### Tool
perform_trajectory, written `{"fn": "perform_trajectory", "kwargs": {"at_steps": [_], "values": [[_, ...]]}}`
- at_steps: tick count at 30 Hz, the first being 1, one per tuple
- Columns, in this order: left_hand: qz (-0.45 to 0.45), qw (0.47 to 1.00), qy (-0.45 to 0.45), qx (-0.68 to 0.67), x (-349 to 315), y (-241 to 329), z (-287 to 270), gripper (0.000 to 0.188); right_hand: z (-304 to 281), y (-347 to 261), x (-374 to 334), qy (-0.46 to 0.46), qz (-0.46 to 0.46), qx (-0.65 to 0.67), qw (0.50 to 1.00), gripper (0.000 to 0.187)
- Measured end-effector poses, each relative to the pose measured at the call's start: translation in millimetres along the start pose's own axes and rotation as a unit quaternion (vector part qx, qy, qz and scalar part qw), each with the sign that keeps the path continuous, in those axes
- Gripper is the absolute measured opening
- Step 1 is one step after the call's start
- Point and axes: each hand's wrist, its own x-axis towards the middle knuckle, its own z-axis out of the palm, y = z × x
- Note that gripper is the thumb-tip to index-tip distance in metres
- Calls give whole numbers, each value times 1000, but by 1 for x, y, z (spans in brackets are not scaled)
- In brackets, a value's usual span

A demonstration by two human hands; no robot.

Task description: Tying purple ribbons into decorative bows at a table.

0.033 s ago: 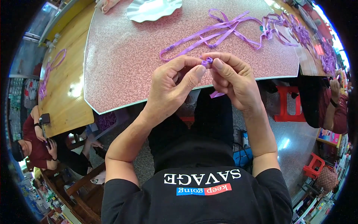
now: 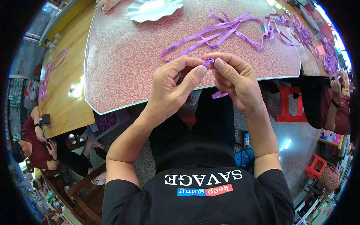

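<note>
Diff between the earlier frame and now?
Very little. The ribbon tail below the right hand looks shifted slightly to the right. Nothing visibly taken hold of or let go.

Unchanged: right hand and left hand pinching the small purple ribbon piece; ribbon strands and white wavy-edged plate on the table.

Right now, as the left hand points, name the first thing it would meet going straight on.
Heading rightward, the left hand would likely first meet the purple ribbon pinched in the right hand, then that hand's fingers; exact depth is unclear.
</note>
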Motion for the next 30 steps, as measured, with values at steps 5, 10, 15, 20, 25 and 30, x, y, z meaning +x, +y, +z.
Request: {"fn": "perform_trajectory", "kwargs": {"at_steps": [5, 10, 15, 20, 25, 30], "values": [[-16, 1000, -22, 2, 0, 2, -3, 16, 3, -6, -2, 20, -23, -123, 992, 26], [-14, 1000, -24, 4, 1, 0, -4, 16, -2, -9, -1, -12, -35, -148, 988, 26], [15, 999, -36, 28, 3, -2, -6, 17, 2, -10, -1, -24, -100, -204, 974, 25], [26, 998, -42, 40, 5, -4, -7, 16, -1, -6, 0, -17, -127, -247, 960, 25], [63, 991, -46, 113, 7, 1, -7, 14, -3, -7, -1, -7, -107, -232, 967, 24], [101, 978, -62, 172, 9, 9, -9, 14, 0, -10, -2, 8, -67, -180, 981, 22]]}}
